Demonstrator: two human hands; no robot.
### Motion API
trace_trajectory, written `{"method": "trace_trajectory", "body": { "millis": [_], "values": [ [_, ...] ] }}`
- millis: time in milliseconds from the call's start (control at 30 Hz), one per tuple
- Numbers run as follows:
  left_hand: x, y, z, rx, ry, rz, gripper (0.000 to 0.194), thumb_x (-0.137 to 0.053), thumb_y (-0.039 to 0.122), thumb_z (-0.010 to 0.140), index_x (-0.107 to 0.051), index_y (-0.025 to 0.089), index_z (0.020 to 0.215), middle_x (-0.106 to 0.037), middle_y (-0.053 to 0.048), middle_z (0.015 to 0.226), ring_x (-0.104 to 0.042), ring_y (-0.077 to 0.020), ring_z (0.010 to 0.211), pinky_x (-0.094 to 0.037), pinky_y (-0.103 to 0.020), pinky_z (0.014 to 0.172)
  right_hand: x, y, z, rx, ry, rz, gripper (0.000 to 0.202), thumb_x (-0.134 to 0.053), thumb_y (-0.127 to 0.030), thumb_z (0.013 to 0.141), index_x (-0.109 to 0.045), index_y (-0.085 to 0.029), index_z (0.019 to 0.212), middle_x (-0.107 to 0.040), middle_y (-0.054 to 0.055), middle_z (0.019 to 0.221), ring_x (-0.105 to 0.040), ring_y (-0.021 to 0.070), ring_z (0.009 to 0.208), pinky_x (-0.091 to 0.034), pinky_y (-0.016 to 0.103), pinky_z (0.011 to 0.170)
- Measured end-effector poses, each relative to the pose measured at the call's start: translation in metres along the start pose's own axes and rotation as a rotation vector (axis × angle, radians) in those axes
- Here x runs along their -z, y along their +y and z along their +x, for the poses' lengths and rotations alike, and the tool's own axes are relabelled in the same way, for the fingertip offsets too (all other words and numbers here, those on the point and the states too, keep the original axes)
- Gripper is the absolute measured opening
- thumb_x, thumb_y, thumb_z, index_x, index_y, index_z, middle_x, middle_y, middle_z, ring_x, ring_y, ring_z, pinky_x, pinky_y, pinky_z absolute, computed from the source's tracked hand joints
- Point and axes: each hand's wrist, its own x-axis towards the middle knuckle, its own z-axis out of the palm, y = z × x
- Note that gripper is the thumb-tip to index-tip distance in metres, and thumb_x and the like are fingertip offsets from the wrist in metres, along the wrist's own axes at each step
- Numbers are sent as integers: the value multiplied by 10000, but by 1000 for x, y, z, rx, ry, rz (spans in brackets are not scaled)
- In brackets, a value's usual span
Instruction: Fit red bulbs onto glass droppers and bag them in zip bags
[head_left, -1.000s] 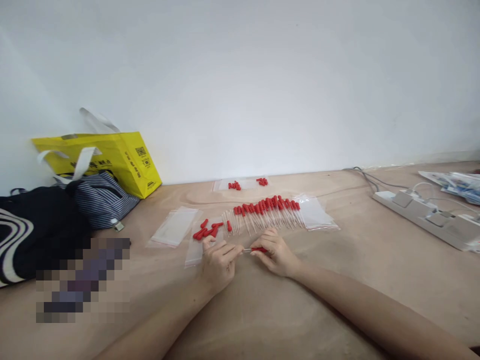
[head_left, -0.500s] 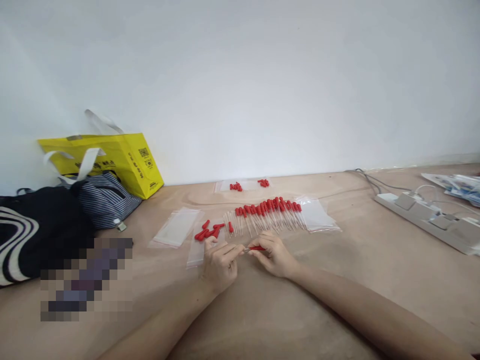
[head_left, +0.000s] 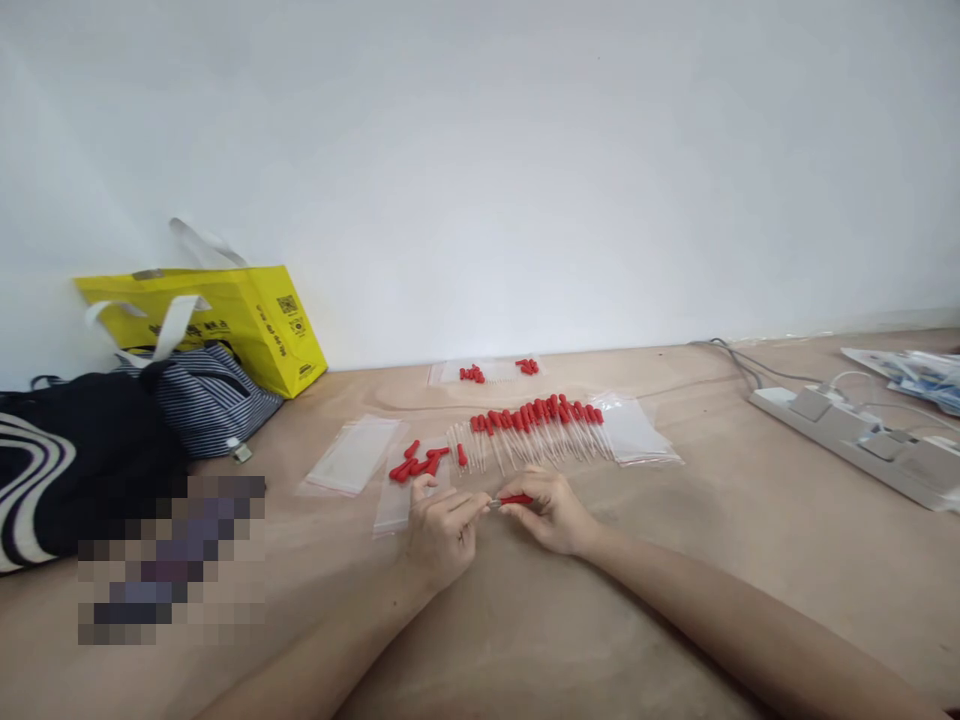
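Note:
My right hand [head_left: 553,515] is closed around a red rubber dropper bulb [head_left: 516,499], its open end facing left. A thin clear dropper tube [head_left: 494,504] meets that end, pinched by my left hand [head_left: 444,525]; most of the tube is hidden by the fingers. How deep it sits in the bulb I cannot tell. Just beyond my hands lies a row of droppers [head_left: 536,415] with red bulbs on clear tubes. Several loose red bulbs [head_left: 417,467] rest on a clear zip bag [head_left: 391,510] behind my left hand, with bare tubes [head_left: 454,440] beside them.
Stacks of clear bags lie left [head_left: 354,456] and right [head_left: 636,430] of the row. Farther back, small red bulbs [head_left: 472,374] rest on plastic. Bags, including a yellow one [head_left: 296,340], stand at left. A power strip [head_left: 847,440] with cables is at right.
The red bulb and the tube stay between my hands, with only a slight shift of the fingers. Everything on the table lies as before.

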Motion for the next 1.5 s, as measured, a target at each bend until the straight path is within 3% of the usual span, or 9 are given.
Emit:
{"method": "trace_trajectory", "body": {
  "millis": [133,267,367,533,700,867,1067,1333,1500],
  "values": [
    [0,-2,4,30,13,-29,238,-426,172,804,-649,249,776,-700,22,699,-597,-138,580,-255,-380,784,1,4,0,-69,5,72,126,-536,-256,784,-605,-208,877,-634,29,789,-541,139,750,-423,299,722],
    [-2,-7,7,134,44,-82,194,-430,242,830,-622,240,859,-694,31,646,-591,-122,530,-247,-389,840,-6,12,0,-298,154,382,470,-639,-387,681,-476,-218,1088,-600,32,845,-556,138,758,-446,297,706],
    [-5,-6,7,195,36,-134,164,-422,261,836,-577,223,871,-700,31,701,-608,-127,567,-232,-398,865,-15,12,1,-386,167,569,356,-621,-431,683,-527,-198,935,-588,15,772,-548,119,672,-446,270,651],
    [-7,-1,8,197,6,-172,104,-417,273,832,-496,207,847,-700,18,745,-627,-155,709,-241,-394,859,-29,4,9,-408,167,584,288,-549,-466,730,-533,-179,756,-574,12,703,-534,127,672,-431,250,622],
    [1,-25,10,239,-34,-30,174,-493,368,777,-513,221,868,-682,-5,802,-589,-198,819,-239,-418,854,-16,24,34,-552,228,89,279,-371,-390,829,-524,-166,763,-574,18,653,-502,107,545,-398,218,512],
    [13,-59,12,402,-115,233,208,-569,399,692,-577,226,807,-637,-49,931,-525,-255,894,-284,-390,741,13,56,56,-681,230,-216,166,-436,-256,763,-541,-150,690,-573,37,617,-526,151,582,-369,246,534],
    [15,-64,11,422,-165,251,198,-551,407,704,-559,211,737,-639,-33,827,-540,-227,819,-286,-351,691,7,60,69,-722,161,-531,131,-484,-200,729,-572,-137,802,-624,121,758,-572,235,773,-364,307,666],
    [18,-54,9,374,-122,389,288,-519,486,693,-515,205,628,-621,-23,691,-542,-230,740,-279,-339,635,-2,53,72,-628,110,-707,215,-438,-197,779,-566,-101,923,-613,174,874,-527,272,902,-321,372,762],
    [16,-59,10,400,-130,408,185,-478,348,750,-531,200,654,-633,-28,662,-555,-219,707,-275,-333,628,-16,30,68,-381,-20,-655,152,-456,-208,786,-591,-175,848,-622,69,886,-516,189,889,-322,296,756]
  ]
}}
